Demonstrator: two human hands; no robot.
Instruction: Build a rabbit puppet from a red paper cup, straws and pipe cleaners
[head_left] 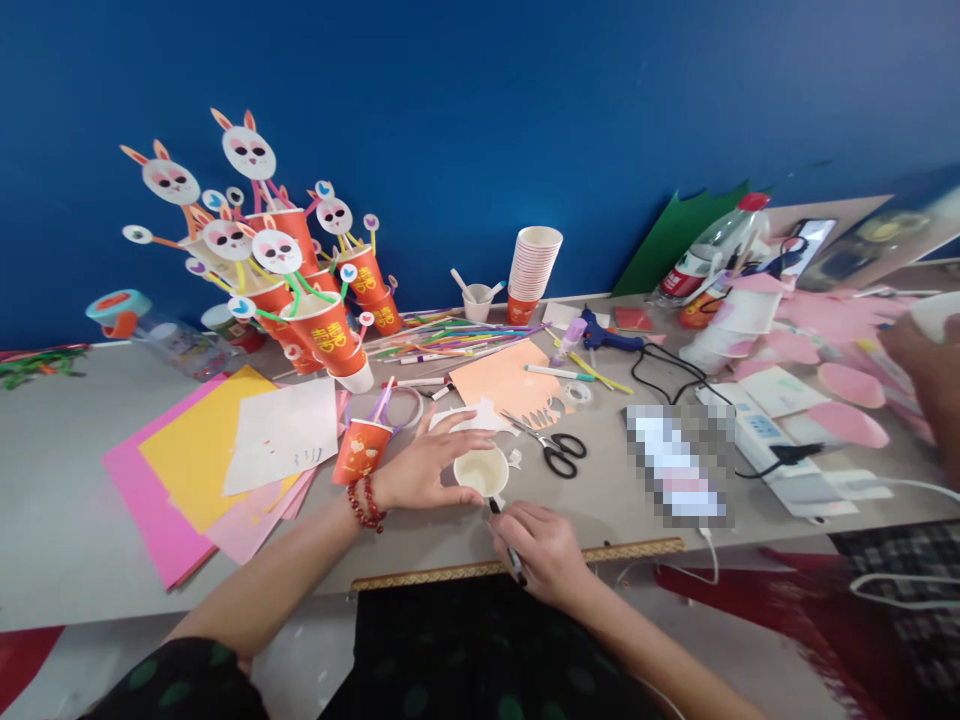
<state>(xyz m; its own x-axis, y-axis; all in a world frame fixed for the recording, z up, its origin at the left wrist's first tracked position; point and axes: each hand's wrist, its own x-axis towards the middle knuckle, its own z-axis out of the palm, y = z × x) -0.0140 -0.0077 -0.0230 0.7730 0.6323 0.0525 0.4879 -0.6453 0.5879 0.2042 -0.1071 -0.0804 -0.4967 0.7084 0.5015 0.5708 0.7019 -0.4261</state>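
My left hand rests on the grey table with fingers wrapped round a small white paper cup, steadying it upright. My right hand is closed on a dark pen, whose tip touches the cup's near side at the base. A red bead bracelet circles my left wrist. An orange paper cup lies tipped just left of my left hand. White paper cut-outs lie behind the cup.
Black-handled scissors lie right of the cup. Pink, yellow and white sheets lie left. Bunny-decorated orange cups stand at the back left, stacked cups, markers and a blue glue gun behind. Another person's hand is at the right edge.
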